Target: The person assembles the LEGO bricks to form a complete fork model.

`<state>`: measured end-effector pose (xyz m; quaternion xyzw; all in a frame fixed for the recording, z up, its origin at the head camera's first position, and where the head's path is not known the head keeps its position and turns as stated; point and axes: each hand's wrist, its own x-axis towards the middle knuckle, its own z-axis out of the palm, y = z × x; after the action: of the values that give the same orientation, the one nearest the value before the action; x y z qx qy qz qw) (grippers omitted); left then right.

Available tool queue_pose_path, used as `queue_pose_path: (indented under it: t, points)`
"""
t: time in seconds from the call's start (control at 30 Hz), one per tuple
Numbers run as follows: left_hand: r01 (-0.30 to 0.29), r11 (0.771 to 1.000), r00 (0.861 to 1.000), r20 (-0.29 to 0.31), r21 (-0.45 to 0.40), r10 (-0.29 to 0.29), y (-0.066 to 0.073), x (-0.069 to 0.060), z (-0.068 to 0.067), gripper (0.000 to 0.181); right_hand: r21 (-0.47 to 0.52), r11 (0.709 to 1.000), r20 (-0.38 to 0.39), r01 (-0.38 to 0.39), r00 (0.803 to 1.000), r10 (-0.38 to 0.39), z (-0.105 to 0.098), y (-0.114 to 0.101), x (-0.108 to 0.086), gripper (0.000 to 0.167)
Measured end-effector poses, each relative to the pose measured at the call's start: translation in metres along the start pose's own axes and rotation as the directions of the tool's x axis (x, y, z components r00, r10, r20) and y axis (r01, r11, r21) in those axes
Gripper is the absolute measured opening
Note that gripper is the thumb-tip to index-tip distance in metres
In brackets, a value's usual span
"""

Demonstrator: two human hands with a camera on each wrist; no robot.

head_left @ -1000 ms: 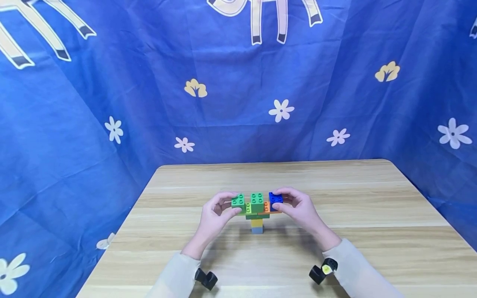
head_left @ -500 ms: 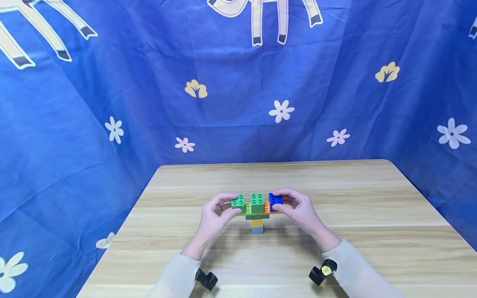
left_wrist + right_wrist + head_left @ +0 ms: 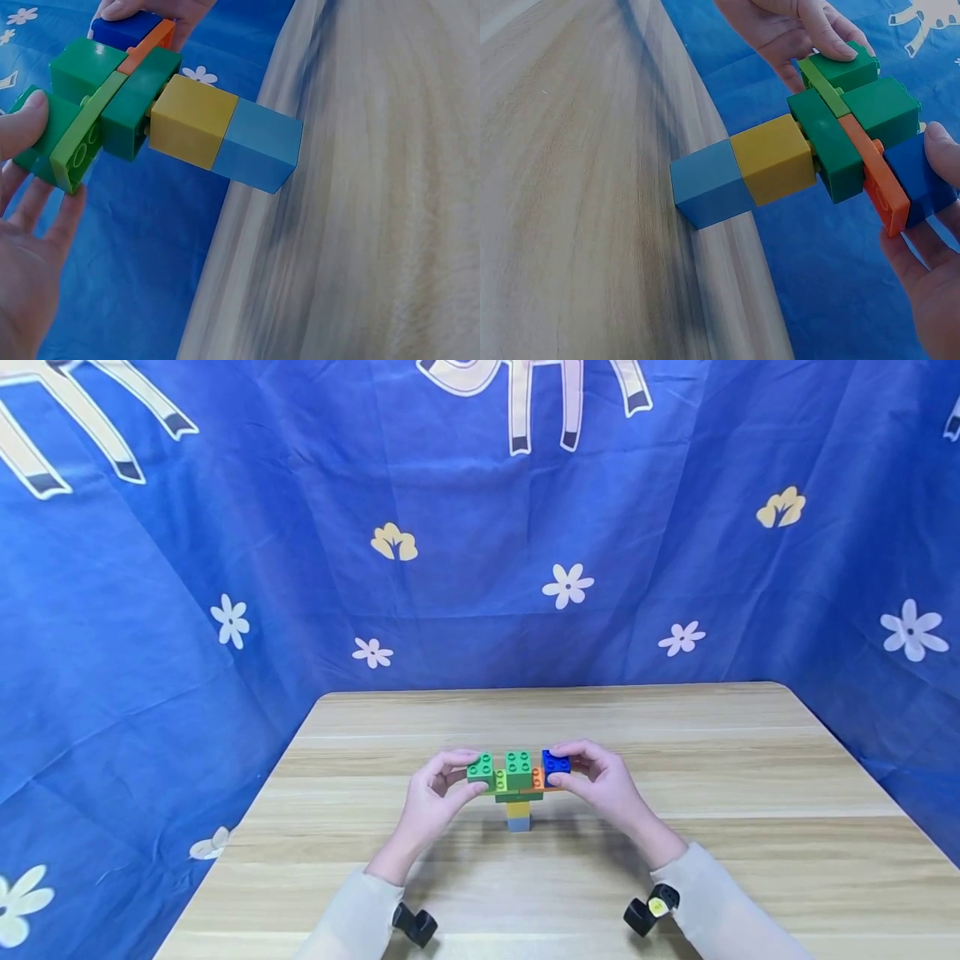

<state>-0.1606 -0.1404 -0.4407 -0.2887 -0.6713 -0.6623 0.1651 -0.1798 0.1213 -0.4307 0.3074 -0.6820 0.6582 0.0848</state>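
Observation:
Between my hands is a toy building-brick structure, its light blue brick (image 3: 518, 825) lowest and a yellow brick (image 3: 193, 120) above that. A wider dark green brick (image 3: 826, 146) tops the yellow one and carries a thin lime brick (image 3: 86, 135) and a thin orange brick (image 3: 875, 176) side by side. Three bricks crown it: a left green brick (image 3: 480, 770), a middle green brick (image 3: 517, 769) and a dark blue brick (image 3: 556, 767). My left hand (image 3: 432, 793) pinches the left green brick between thumb and fingers. The dark blue brick is held likewise by my right hand (image 3: 606, 781).
The light blue foot appears to meet the wood-grain table (image 3: 360, 877). Blue cloth (image 3: 465, 635) with flower and animal prints hangs behind and along both sides. A black wrist device (image 3: 415, 923) sits at the left sleeve, another black device (image 3: 651, 910) at the right.

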Motion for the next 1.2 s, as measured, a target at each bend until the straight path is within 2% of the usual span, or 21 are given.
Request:
queue_pose_path:
  t: [0.17,0.47,0.77,0.97,1.2]
  points:
    - [-0.017,1.0,1.0,0.009,-0.007,0.017,-0.001,0.0,-0.001,0.032,-0.02,1.0,-0.007,0.009,1.0,-0.009,0.001,-0.002,-0.001,0.031]
    - [-0.018,1.0,1.0,0.003,-0.018,0.018,0.0,-0.001,-0.001,0.033,-0.053,0.998,-0.009,-0.016,1.0,0.016,0.008,-0.026,-0.002,0.03]
    - [-0.031,0.999,0.999,0.013,-0.015,0.031,0.001,-0.002,0.0,0.032,-0.039,0.999,-0.023,-0.007,1.0,0.006,0.009,-0.026,-0.006,0.03]
    - [-0.058,0.998,0.998,0.02,-0.011,0.058,-0.001,-0.004,0.0,0.033,-0.1,0.995,-0.028,0.017,0.999,-0.02,0.011,-0.027,-0.009,0.029]
    - [-0.059,0.998,0.998,0.009,0.0,0.059,-0.001,-0.005,0.001,0.034,-0.116,0.993,-0.028,-0.016,1.0,0.013,0.009,-0.025,-0.006,0.031]
